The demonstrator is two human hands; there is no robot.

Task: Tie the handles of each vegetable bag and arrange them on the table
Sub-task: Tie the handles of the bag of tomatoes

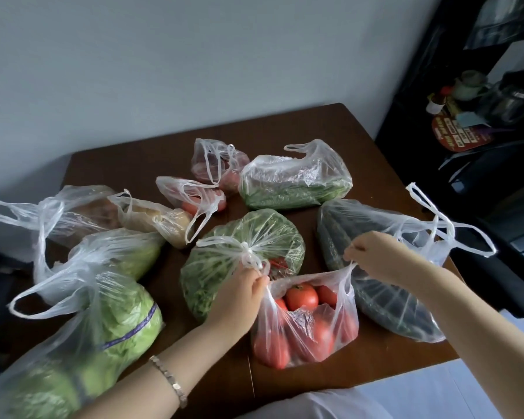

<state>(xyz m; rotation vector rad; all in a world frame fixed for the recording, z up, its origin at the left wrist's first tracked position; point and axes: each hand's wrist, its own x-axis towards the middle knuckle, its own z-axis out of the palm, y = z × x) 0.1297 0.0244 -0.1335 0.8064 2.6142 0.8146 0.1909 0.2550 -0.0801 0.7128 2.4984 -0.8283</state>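
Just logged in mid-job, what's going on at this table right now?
A person is working on the tomato bag near the front edge of the table. The left hand pinches one handle, the right hand the other, held apart and not yet knotted. The leafy greens bag behind it is already tied. The lettuce bag on the left has loose handles.
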